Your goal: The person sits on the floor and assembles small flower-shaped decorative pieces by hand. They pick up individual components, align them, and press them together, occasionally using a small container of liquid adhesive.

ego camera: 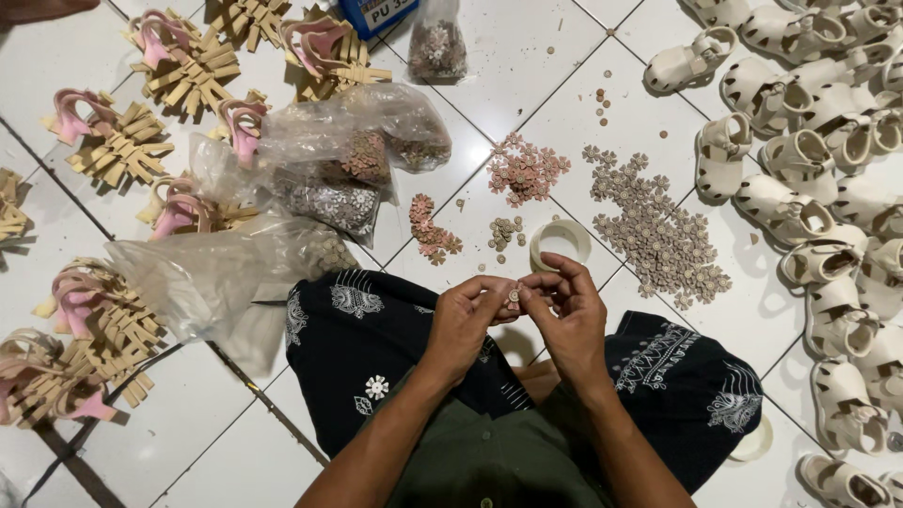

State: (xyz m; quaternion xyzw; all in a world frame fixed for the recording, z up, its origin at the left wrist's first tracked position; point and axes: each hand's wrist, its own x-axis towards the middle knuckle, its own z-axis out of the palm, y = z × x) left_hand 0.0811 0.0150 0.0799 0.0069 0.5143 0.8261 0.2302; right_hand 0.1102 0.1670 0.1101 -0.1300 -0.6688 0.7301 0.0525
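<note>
My left hand (467, 320) and my right hand (569, 310) meet above my lap and pinch one small flower-shaped bead (514, 295) between their fingertips. Just beyond them on the white tiled floor stands a small round white cup (560, 244). Around it lie piles of tiny flower pieces: a pink pile (525, 170), a large beige pile (658, 230), a small tan pile (506, 232) and a little pink heap (431, 229). One white flower (377, 387) rests on my dark patterned cloth (357, 329).
Several cream child sandals (809, 150) crowd the right side. Pink sandal parts clamped in wooden pegs (122, 141) lie at the left. Clear plastic bags (329, 160) of beads sit at the middle left. A blue box (376, 13) stands at the top.
</note>
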